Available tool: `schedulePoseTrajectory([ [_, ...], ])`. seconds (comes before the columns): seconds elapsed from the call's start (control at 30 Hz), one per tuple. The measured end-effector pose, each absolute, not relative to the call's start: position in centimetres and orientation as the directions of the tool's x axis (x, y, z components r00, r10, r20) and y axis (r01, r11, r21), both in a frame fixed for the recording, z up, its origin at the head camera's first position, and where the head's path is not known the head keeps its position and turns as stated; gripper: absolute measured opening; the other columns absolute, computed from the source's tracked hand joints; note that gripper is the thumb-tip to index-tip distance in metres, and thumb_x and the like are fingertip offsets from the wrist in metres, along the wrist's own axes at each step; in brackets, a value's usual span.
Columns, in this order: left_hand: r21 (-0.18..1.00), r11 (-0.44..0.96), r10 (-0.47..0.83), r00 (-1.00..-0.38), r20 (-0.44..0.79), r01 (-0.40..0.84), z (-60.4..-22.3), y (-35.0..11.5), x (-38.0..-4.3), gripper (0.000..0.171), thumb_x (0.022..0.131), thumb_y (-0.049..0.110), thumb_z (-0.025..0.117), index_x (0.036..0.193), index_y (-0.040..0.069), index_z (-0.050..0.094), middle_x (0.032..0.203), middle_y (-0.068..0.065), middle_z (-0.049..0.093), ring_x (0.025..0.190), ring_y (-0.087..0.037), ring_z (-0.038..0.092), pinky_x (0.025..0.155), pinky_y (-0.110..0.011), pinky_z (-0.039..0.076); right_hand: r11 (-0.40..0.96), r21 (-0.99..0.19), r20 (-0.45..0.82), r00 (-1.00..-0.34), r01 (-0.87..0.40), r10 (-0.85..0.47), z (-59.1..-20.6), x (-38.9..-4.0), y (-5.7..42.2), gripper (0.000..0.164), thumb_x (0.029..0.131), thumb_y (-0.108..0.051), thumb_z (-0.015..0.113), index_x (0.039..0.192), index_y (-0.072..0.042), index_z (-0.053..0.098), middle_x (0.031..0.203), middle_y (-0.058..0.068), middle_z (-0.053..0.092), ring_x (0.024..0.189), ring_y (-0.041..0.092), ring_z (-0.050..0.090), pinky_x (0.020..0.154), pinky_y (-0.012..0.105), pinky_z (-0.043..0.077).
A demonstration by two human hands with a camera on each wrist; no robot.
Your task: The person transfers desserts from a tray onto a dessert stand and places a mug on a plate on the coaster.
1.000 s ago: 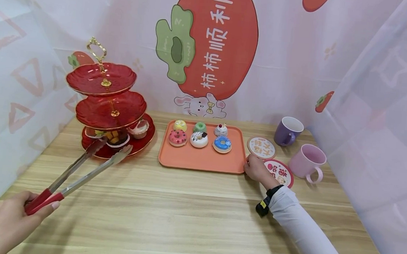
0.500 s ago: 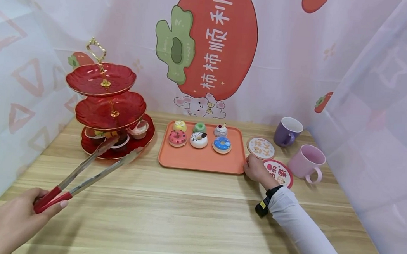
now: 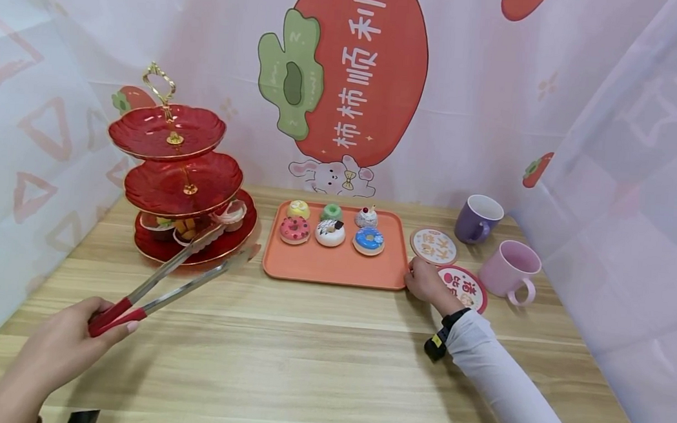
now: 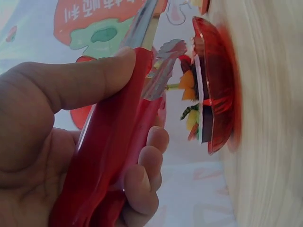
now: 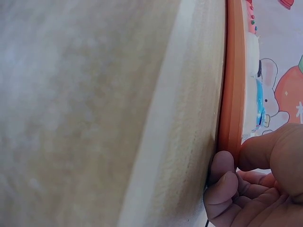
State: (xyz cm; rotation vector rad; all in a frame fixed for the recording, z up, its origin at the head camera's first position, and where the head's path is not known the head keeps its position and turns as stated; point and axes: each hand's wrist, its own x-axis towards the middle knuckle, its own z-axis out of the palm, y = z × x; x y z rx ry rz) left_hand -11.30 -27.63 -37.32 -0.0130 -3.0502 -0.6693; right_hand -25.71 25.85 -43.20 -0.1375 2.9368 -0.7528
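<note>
Fingers of the left hand [image 3: 62, 347] grip red-handled metal tongs [image 3: 160, 275], now further right along the red three-tiered stand [image 3: 159, 186]; tips spread, nothing seems lifted. Right of it, the right hand [image 3: 425, 281] pinches an orange rectangular tray [image 3: 335, 266].

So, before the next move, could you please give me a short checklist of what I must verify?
1. Left hand holds the red-handled metal tongs: ok.
2. Tongs holding something: not ok; their ends stand apart, nothing visible between.
3. Tongs clear of the three-tier glossy red stand: cannot tell; one end overlaps its bottom plate in the head view.
4. Right hand steadies the orange rectangular tray: ok, pinching its near right corner.
5. Six small decorated sweets on the tray: ok.
</note>
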Motion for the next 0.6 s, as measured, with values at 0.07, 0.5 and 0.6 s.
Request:
schedulePoseTrajectory([
  [0.07,0.427,0.904,0.015,-1.0,0.023,0.024,-37.4,-27.4,-11.6,0.051,0.084,0.042,0.066,0.101,-0.005,0.058,0.067,-0.002,0.051,0.059,-0.019,0.043,0.051,-0.033,0.032,0.872,-0.485,-0.075,-0.991,-0.064,-0.114,-43.2,-25.7,25.9,0.006,0.089,-0.003,0.049,0.085,0.002,0.051,0.069,0.009,0.049,0.058,0.02,0.049,0.053,0.03,0.038],
  [0.5,0.444,0.893,0.07,-0.997,0.037,0.079,-37.4,-25.4,-13.7,0.049,0.082,0.041,0.069,0.096,-0.004,0.057,0.064,-0.002,0.049,0.057,-0.019,0.043,0.05,-0.033,0.031,0.87,-0.491,-0.091,-0.99,-0.051,-0.109,-43.2,-25.8,25.8,0.007,0.09,-0.002,0.049,0.087,0.003,0.051,0.07,0.009,0.05,0.059,0.02,0.049,0.053,0.03,0.039],
  [0.6,0.449,0.889,0.076,-0.996,0.037,0.085,-37.4,-24.9,-14.2,0.049,0.081,0.039,0.07,0.096,-0.005,0.057,0.066,-0.002,0.05,0.058,-0.02,0.044,0.05,-0.033,0.032,0.869,-0.491,-0.091,-0.989,-0.053,-0.112,-43.2,-25.7,25.7,0.007,0.09,-0.002,0.048,0.088,0.003,0.052,0.07,0.009,0.05,0.059,0.02,0.049,0.053,0.031,0.039],
])
